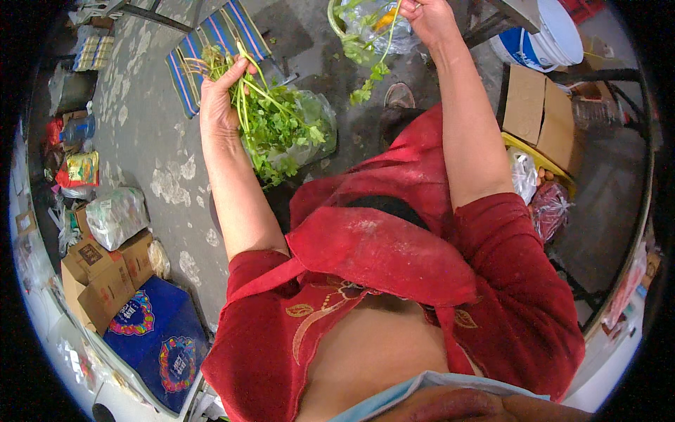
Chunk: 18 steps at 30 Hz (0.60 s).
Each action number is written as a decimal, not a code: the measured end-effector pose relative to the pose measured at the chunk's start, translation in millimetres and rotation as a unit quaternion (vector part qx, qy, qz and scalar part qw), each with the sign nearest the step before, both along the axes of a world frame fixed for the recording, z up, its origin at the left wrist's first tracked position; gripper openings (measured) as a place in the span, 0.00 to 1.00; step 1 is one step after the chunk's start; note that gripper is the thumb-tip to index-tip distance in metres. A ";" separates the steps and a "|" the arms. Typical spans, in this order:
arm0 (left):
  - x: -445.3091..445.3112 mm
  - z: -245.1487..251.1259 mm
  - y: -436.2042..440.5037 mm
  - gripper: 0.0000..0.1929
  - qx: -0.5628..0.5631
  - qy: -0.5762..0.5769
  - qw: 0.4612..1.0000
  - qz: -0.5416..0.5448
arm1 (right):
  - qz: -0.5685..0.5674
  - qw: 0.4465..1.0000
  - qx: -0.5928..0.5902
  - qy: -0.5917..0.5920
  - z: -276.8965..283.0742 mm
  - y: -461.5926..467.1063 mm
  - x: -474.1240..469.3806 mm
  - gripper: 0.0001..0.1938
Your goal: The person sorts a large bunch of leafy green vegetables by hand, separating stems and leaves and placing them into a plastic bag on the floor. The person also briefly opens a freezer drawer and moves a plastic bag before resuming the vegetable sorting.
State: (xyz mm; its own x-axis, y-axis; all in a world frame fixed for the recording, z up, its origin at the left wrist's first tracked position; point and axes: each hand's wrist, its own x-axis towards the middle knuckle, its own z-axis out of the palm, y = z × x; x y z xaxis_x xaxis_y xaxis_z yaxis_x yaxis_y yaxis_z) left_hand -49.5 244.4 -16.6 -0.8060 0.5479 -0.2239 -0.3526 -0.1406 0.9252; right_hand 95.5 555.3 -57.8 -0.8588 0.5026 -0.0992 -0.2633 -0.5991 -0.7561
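Note:
My left hand (227,92) grips a bunch of leafy green herbs (274,126) by the stems, with pale roots sticking out past the fingers. Behind and under the leaves a clear plastic bag (326,126) shows in part. At the top edge of the view, my right hand (428,21) pinches a thin green stalk (391,37) whose leaves hang down. Beneath that stalk lies a clear plastic bag (408,39) with something orange (386,19) in or behind it. A pale green rim (333,18) of a container curves beside it, partly hidden by leaves.
A striped folding stool (221,31) stands beyond my left hand. To the right are a white-and-blue bucket (553,39), a cardboard box (538,105) and a yellow crate (514,141). Cartons (105,274), a blue box (158,337) and bagged goods (117,217) line the left side.

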 end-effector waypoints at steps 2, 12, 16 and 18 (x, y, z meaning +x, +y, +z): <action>0.3 1.2 0.0 0.11 -0.008 -0.007 1.000 -0.008 | 0.009 1.000 -0.024 0.017 0.7 0.9 2.8 0.11; 10.0 -20.5 15.2 0.11 -0.023 -0.056 0.998 0.015 | -0.269 0.907 0.323 -0.012 -1.7 -2.9 -44.4 0.05; 20.9 -23.6 27.9 0.10 -0.031 -0.082 0.996 0.017 | -0.112 0.829 0.509 -0.203 -79.8 15.0 -32.1 0.23; 25.0 -22.0 29.0 0.10 -0.031 -0.075 0.997 0.016 | -0.076 0.704 0.633 -0.313 -85.9 4.9 -22.3 0.23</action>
